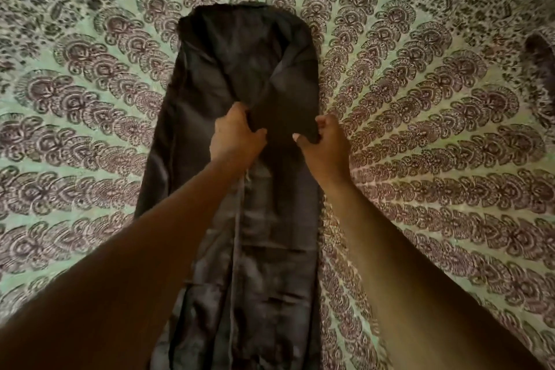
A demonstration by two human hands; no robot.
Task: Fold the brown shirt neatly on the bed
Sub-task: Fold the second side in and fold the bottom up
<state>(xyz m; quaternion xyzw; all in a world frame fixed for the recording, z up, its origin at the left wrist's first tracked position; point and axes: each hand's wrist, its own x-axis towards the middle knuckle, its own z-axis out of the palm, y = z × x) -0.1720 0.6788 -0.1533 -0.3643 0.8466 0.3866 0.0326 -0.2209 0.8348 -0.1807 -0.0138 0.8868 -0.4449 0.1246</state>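
Observation:
The brown shirt [240, 48] lies lengthwise on the bed as a long narrow strip, its sides folded inward, running from the near edge of the view to a rounded far end. My left hand [235, 137] and my right hand [326, 144] are side by side over its middle. Each hand pinches a fold of the dark cloth. The piece between them is drawn up slightly, with a diagonal crease running up and right from it. My forearms cover parts of the shirt's near half.
The bed [435, 135] is covered by a green sheet with a brown fan-like paisley print, spreading widely on both sides of the shirt. A dark object [540, 75] sits at the right edge. A bit of another cloth shows at the top right corner.

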